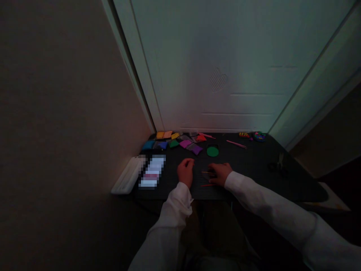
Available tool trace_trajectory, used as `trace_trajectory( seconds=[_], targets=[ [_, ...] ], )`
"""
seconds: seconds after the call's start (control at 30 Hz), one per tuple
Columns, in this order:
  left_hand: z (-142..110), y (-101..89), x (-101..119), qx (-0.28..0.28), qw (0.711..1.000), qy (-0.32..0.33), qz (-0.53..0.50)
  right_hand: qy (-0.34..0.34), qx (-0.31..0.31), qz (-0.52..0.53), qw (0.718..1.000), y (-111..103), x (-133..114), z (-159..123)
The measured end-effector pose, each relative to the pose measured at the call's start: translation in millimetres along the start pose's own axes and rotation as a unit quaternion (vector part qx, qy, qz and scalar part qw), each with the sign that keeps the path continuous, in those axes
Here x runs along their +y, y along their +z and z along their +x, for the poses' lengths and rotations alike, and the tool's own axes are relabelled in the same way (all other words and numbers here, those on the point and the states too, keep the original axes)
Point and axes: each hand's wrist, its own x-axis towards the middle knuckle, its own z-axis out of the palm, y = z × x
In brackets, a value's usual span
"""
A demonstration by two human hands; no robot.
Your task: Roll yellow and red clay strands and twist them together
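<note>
My left hand (185,172) is closed above the dark table, its fingers curled together at the tips. Whatever it may hold is too small or hidden to make out. To its right, my right hand (220,173) bends its fingers around a thin yellow stick (207,172), which sticks out toward the left hand. Something clear and faint, perhaps plastic, shows below the stick, but its shape is unclear. A thin red stick (207,184) lies on the table just beneath the right hand. Beyond both hands stands a small round green piece (212,151) with a dark square edge behind it.
Small packets in several colours, among them a purple packet (197,149), line the back left. A lit, blurred-out screen (152,172) and a white device (128,176) are at left. Pink tweezers (236,143) lie at back right; scissors (279,165) lie at far right.
</note>
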Motion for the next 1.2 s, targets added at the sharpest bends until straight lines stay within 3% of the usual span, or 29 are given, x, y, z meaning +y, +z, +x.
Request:
trace_trajectory(
  seconds=[0.2,0.4,0.47,0.63,0.77,1.2],
  targets=[
    [0,-0.6,-1,0.0,1.0,0.006,0.018,0.017,0.025,-0.006,1.0,-3,0,9],
    [1,-0.4,-3,-0.005,1.0,0.007,0.015,0.025,0.121,0.056,0.991,-46,23,8],
    [1,0.0,-4,-0.004,1.0,0.007,0.011,0.023,0.118,0.051,0.991,-53,35,-1],
    [2,1.0,-5,-0.004,1.0,0.017,0.012,0.013,0.06,0.014,0.998,-29,53,-20],
    [2,1.1,-5,0.0,1.0,0.014,0.012,0.031,0.037,0.008,0.999,-9,56,-18],
    [1,1.0,-2,0.001,1.0,0.009,0.017,0.038,0.035,0.006,0.999,-7,53,-18]
  ],
)
